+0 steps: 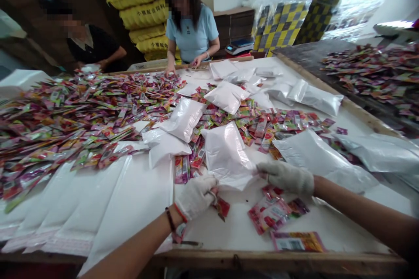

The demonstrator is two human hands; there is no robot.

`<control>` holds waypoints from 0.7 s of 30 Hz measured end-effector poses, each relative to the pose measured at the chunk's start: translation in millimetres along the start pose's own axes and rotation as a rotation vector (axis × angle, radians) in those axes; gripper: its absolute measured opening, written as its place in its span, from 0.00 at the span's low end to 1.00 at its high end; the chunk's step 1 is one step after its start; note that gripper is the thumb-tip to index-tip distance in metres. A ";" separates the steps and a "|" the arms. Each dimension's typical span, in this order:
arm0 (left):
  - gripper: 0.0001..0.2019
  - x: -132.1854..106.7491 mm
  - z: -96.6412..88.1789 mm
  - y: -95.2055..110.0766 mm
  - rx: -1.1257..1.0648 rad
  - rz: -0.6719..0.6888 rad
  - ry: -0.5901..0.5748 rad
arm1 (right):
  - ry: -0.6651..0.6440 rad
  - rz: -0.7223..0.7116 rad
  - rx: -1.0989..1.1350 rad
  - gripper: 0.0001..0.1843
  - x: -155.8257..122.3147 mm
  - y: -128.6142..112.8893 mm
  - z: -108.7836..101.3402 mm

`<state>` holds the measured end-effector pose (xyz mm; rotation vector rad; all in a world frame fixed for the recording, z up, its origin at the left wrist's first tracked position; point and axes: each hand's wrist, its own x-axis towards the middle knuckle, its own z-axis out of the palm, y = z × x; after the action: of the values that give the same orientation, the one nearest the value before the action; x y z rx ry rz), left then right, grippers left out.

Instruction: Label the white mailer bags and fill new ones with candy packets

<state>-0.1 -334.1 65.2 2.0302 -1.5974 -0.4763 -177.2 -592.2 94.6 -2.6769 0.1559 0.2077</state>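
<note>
Both my hands wear white knit gloves. My left hand [196, 196] is closed on the near left edge of a white plastic mailer bag [225, 154], and a red sachet [223, 207] shows just under its fingers. My right hand [285, 177] pinches the same bag's near right edge. The bag lies flat on the white table [235, 226], its far end among colourful sachets. A small heap of pink and red sachets [271, 214] sits just in front of my right hand, and one flat packet [297, 241] lies by the table's near edge.
A large pile of colourful sachets [65, 117] covers the table's left side. Filled white bags [183, 118] lie across the middle and right. Empty flat mailers [98, 205] overlap at the near left. Two people work at the far side, near yellow sacks [144, 13] and a scale [240, 45].
</note>
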 end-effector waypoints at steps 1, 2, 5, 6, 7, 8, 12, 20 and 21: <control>0.10 3.3 -4.2 -0.6 -0.046 -0.073 0.000 | 0.026 0.064 -0.001 0.12 6.2 1.2 -1.2; 0.10 6.9 -7.5 -1.5 -0.089 -0.142 0.010 | 0.052 0.114 -0.011 0.12 13.2 2.7 -1.6; 0.12 18.1 -11.4 -6.0 -0.218 -0.288 0.041 | 0.127 0.241 -0.069 0.11 35.0 6.3 2.0; 0.12 22.0 -10.9 -7.6 -0.246 -0.329 0.039 | 0.141 0.270 -0.088 0.11 41.7 7.0 4.3; 0.12 26.1 -10.0 -8.8 -0.254 -0.380 0.027 | 0.149 0.290 -0.104 0.11 47.7 7.4 6.9; 0.12 30.2 -9.0 -9.6 -0.244 -0.440 0.008 | 0.153 0.307 -0.117 0.11 53.1 7.6 9.4; 0.13 44.1 -9.1 -7.7 -0.119 -0.628 -0.057 | 0.136 0.354 -0.146 0.11 67.2 9.7 15.6; 0.12 36.5 -26.7 15.3 0.249 -0.488 0.172 | 0.215 0.382 -0.086 0.13 78.3 -14.4 10.9; 0.12 35.7 -31.9 16.8 0.253 -0.459 0.190 | 0.239 0.367 -0.052 0.13 78.3 -21.3 6.4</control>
<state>13.3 -366.1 102.2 2.5618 -1.1215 -0.2354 -98.0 -576.3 84.5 -2.6969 0.7275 0.0017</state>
